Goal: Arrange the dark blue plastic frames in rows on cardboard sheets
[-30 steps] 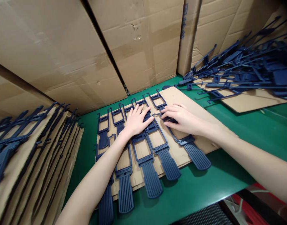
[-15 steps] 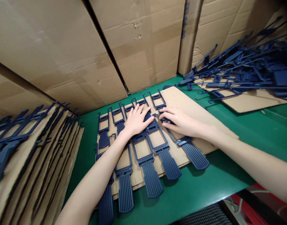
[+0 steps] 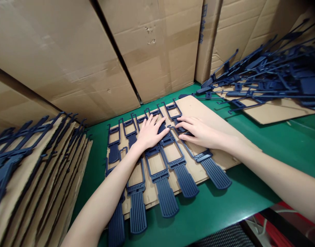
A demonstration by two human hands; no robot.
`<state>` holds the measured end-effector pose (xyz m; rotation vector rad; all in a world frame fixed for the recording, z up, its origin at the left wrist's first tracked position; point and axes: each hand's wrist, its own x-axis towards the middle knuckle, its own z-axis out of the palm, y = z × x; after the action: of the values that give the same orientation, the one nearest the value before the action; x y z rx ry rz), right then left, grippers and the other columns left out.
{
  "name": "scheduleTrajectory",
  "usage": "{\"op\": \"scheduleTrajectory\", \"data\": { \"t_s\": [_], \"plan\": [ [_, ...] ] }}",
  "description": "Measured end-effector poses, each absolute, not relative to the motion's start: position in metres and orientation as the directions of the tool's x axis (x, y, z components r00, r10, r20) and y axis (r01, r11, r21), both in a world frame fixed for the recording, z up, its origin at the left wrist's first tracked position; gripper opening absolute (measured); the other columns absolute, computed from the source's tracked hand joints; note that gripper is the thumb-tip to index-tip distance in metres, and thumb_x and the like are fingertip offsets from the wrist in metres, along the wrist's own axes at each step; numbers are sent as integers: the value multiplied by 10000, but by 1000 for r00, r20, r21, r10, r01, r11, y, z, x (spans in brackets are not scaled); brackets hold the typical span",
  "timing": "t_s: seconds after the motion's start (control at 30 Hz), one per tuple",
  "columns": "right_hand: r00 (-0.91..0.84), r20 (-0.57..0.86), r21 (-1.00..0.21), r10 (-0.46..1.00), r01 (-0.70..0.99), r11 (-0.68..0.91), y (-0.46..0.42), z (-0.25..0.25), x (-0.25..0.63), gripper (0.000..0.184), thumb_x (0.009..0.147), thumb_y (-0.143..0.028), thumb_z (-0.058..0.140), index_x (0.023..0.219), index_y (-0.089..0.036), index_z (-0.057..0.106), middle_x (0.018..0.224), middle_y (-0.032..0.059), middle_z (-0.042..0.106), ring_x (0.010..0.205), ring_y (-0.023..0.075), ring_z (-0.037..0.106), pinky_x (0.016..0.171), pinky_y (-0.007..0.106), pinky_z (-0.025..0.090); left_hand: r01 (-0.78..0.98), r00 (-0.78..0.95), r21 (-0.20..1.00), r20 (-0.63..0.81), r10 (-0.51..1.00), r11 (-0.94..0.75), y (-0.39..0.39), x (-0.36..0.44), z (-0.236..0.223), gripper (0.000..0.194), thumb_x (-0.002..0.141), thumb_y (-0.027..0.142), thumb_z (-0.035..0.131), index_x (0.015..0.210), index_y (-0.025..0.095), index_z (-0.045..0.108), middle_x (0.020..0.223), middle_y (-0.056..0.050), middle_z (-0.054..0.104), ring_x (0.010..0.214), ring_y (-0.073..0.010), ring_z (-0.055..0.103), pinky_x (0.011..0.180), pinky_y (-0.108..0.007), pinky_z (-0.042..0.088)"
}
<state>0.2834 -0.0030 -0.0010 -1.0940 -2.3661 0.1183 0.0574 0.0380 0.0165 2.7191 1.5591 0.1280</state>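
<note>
Two bare hands work palm-down over rows of navy-blue plastic frames with ribbed, paddle-shaped ends, laid out on a flat tan cardboard sheet on a glossy green worktop. The left hand is spread, its fingers fanned across the middle frames. The right hand is loosely curled over the upper part of the rightmost near-row frame; its fingers hide whether they pinch anything. That frame slants, its paddle jutting past the sheet's near edge.

A stack of cardboard sheets bearing similar frames stands at left; a tangled heap of navy-blue parts lies far right.

The thin hooked arms sit close together, so sliding one frame could snag and skew its neighbour. The overhanging paddles look easy to knock, and the left forearm, crossing the near row, might nudge frames out of line.
</note>
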Motion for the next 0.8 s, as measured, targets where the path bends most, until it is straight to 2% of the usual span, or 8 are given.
{"op": "scheduleTrajectory", "data": {
  "t_s": [0.3, 0.57, 0.8],
  "plan": [
    [-522, 417, -284, 744, 703, 652, -2, -1, 278, 284, 899, -335, 450, 1071, -154, 585, 1282, 145, 490, 1193, 268, 464, 998, 452, 391, 853, 516, 40, 93, 852, -521, 38, 56, 15, 617, 895, 619, 257, 1416, 292, 309, 1499, -64, 277, 1403, -265, 129, 1118, -489, 127],
    [-529, 395, -313, 751, 692, 651, -2, -3, 278, 332, 913, -368, 425, 1144, -179, 571, 1317, 121, 463, 1248, 242, 417, 1032, 425, 372, 849, 519, 53, 101, 849, -525, 38, 54, 15, 641, 888, 641, 223, 1418, 291, 308, 1498, -69, 277, 1402, -272, 127, 1116, -500, 135],
    [-522, 350, -334, 778, 706, 624, -5, 2, 276, 313, 916, -373, 411, 1103, -201, 593, 1331, 107, 452, 1265, 244, 402, 1049, 429, 350, 854, 510, 58, 104, 854, -517, 38, 53, 14, 643, 883, 650, 225, 1416, 302, 310, 1497, -61, 280, 1403, -269, 126, 1122, -490, 129]
  ]
}}
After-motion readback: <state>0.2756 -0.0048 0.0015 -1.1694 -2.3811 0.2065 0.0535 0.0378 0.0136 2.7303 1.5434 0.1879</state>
